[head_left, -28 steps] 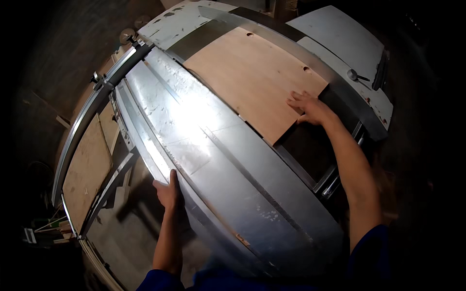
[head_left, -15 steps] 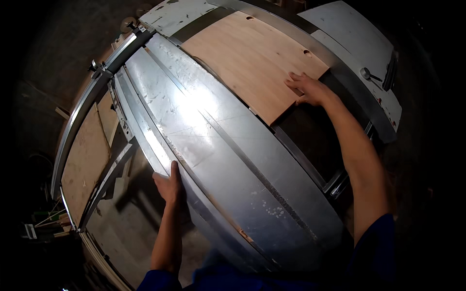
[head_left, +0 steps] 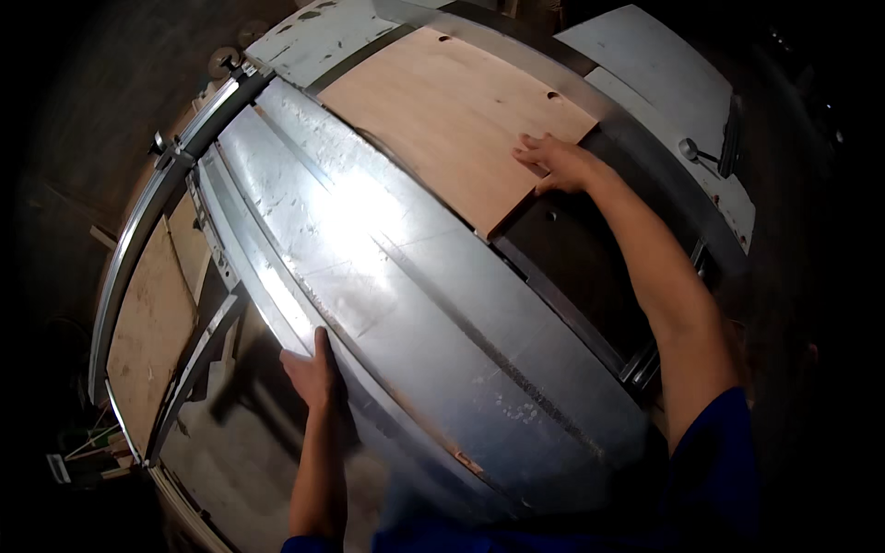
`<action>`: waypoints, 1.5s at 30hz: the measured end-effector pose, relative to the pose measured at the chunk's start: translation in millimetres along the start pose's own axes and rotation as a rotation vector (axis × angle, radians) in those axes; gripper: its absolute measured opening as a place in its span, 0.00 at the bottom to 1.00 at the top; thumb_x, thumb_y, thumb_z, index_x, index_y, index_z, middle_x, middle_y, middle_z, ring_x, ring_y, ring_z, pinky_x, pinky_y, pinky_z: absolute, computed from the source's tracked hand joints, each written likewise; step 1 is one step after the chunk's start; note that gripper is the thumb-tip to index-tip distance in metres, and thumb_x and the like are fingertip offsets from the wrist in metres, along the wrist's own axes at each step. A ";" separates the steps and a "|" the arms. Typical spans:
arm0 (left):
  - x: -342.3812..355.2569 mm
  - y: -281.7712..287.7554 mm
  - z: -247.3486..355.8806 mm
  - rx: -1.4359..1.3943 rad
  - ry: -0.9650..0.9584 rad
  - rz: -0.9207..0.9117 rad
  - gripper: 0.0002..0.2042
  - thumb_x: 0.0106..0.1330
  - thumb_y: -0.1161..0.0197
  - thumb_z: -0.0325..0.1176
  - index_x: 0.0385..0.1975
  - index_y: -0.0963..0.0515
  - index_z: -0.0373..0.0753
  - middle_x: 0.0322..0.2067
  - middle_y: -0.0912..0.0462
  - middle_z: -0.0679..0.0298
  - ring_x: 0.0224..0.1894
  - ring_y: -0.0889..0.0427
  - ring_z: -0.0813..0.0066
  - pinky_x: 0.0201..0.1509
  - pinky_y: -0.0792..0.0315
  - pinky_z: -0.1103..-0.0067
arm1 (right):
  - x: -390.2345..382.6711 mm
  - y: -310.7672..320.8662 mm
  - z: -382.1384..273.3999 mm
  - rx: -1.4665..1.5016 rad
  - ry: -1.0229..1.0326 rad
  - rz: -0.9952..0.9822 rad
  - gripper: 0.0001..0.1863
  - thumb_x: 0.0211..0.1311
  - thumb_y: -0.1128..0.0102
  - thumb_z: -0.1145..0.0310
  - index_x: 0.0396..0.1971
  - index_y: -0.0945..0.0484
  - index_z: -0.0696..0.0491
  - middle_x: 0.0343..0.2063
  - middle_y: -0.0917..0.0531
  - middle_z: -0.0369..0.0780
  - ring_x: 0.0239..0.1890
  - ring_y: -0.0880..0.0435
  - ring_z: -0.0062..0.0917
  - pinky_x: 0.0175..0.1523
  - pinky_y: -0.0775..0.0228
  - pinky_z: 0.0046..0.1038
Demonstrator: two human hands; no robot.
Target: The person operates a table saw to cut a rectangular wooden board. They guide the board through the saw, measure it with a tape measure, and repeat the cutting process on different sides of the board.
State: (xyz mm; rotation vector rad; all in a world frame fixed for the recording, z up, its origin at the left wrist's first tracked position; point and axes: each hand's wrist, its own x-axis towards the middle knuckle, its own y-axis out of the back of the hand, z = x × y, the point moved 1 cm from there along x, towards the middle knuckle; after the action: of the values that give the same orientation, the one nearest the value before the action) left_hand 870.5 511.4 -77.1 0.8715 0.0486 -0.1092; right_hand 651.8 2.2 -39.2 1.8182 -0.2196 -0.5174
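Panel: the flat, pale-brown rectangular wood panel with small drilled holes and edge notches (head_left: 456, 115) lies at about twelve o'clock in the head view, on the far part of the machine bed. Set against the two earlier views, its near corner now sits higher and farther away, so it has slid forward along the bed.

Right hand: the right hand (head_left: 553, 161), at about one o'clock, lies flat on the panel's near right corner, fingers spread and pressing down; nothing is pinched. It has travelled forward with the panel, the arm stretching out further.

Left hand: the left hand (head_left: 313, 373), at about seven o'clock, rests with fingers together and pointing up against the near left edge of the long, shiny grey metal sliding table (head_left: 406, 286). Its place on that edge matches the earlier views, so table and hand appear to move as one.

Judgement: the shift reads as a steady forward feed of panel and table together, partway through its stroke.

Gap: the dark opening in the bed (head_left: 572, 267), at about three o'clock, shows wider below the panel's corner than before.

Surroundings: a small metal knobbed lever (head_left: 691, 149) lies at two o'clock on the white painted side table (head_left: 645, 83); a light chipboard offcut (head_left: 147, 323) lies at nine o'clock beside the curved metal rail (head_left: 138, 230).
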 end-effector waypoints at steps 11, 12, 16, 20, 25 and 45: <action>12.2 -2.9 8.2 -0.098 0.033 -0.050 0.41 0.65 0.31 0.54 0.63 0.35 0.22 0.59 0.28 0.38 0.61 0.25 0.45 0.66 0.33 0.63 | 14.9 -0.8 -5.4 0.014 -0.033 0.007 0.48 0.46 0.19 0.61 0.72 0.31 0.35 0.78 0.43 0.34 0.77 0.43 0.52 0.77 0.41 0.45; 11.8 -3.7 12.6 -0.097 0.027 -0.054 0.41 0.65 0.31 0.54 0.63 0.35 0.22 0.60 0.28 0.38 0.62 0.25 0.45 0.66 0.33 0.63 | 15.6 -2.9 -1.1 0.015 -0.023 0.014 0.48 0.46 0.19 0.61 0.72 0.31 0.35 0.78 0.43 0.34 0.77 0.44 0.52 0.77 0.41 0.45; 23.8 -5.3 3.6 -0.038 0.026 -0.039 0.41 0.64 0.30 0.54 0.63 0.35 0.22 0.61 0.29 0.39 0.62 0.26 0.45 0.67 0.33 0.62 | 24.1 3.7 -5.7 0.002 -0.040 -0.029 0.50 0.48 0.19 0.61 0.74 0.34 0.36 0.79 0.45 0.35 0.78 0.45 0.50 0.78 0.43 0.43; 19.7 0.0 20.7 -0.072 0.076 -0.065 0.41 0.64 0.30 0.54 0.64 0.35 0.23 0.61 0.30 0.38 0.63 0.27 0.44 0.68 0.34 0.62 | 33.4 4.9 -14.6 0.017 -0.054 -0.044 0.50 0.47 0.18 0.62 0.73 0.34 0.36 0.79 0.45 0.36 0.78 0.44 0.49 0.78 0.43 0.43; 25.9 -5.1 17.3 -0.054 0.042 -0.043 0.43 0.64 0.30 0.55 0.65 0.37 0.23 0.62 0.31 0.38 0.64 0.28 0.44 0.69 0.35 0.62 | 53.8 1.8 -5.6 0.017 -0.036 -0.026 0.50 0.47 0.18 0.62 0.74 0.34 0.36 0.79 0.44 0.35 0.78 0.44 0.49 0.78 0.44 0.43; 47.8 -17.8 14.4 -0.129 0.049 -0.082 0.40 0.66 0.30 0.50 0.65 0.37 0.22 0.60 0.30 0.39 0.62 0.26 0.48 0.67 0.34 0.63 | 131.5 17.2 -17.5 -0.016 0.007 -0.032 0.48 0.48 0.19 0.62 0.73 0.32 0.36 0.78 0.43 0.36 0.78 0.43 0.44 0.78 0.43 0.41</action>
State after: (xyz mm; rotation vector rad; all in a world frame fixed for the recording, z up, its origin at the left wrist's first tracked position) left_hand 915.9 485.4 -85.5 0.7436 0.1357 -0.1599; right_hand 777.9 -41.1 -49.8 1.8097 -0.1813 -0.5340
